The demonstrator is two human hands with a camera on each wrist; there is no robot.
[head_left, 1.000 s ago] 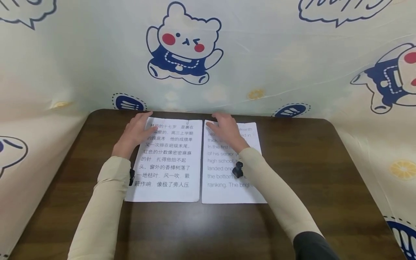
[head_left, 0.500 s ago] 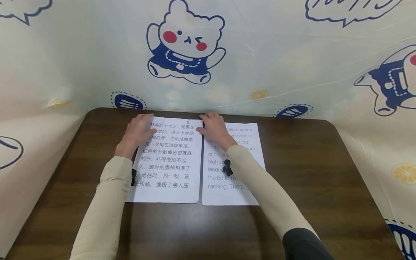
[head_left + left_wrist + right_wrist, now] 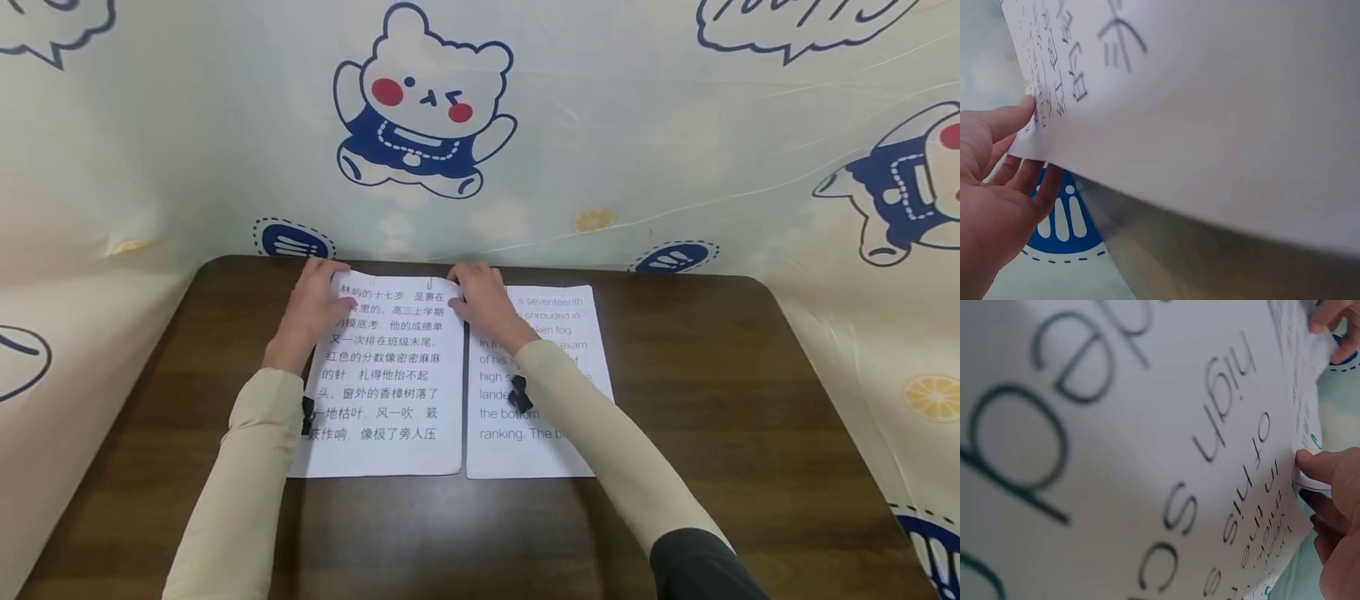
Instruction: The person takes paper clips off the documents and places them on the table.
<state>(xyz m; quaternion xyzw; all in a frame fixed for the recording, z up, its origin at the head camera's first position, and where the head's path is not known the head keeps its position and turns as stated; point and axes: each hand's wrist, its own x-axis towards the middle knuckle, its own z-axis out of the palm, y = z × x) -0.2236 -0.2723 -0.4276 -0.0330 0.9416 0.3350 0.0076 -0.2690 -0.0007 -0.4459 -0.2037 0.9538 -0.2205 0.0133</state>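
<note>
Two printed paper sheets lie side by side on a dark wooden table (image 3: 712, 433). The left sheet (image 3: 375, 454) carries Chinese text, the right sheet (image 3: 525, 462) English text. My left hand (image 3: 309, 312) pinches the Chinese sheet's far left corner, thumb (image 3: 1013, 119) on the printed face and fingers behind. At its far right corner, my right hand (image 3: 486, 304) pinches the same sheet between thumb (image 3: 1319, 465) and fingers, and the wrist covers part of the English text. The far edge of the Chinese sheet bows up. A green paper clip (image 3: 1316, 441) shows on that edge.
A cloth backdrop (image 3: 600, 150) with cartoon bears rises right behind the table's far edge and along both sides. Another green clip (image 3: 1268, 590) sits on the English sheet's far edge. Small black devices are strapped to both wrists.
My right hand has moved left from over the English sheet to the Chinese sheet's far right corner and grips it. The Chinese sheet's far edge now curves upward. The left hand stays at its corner.
</note>
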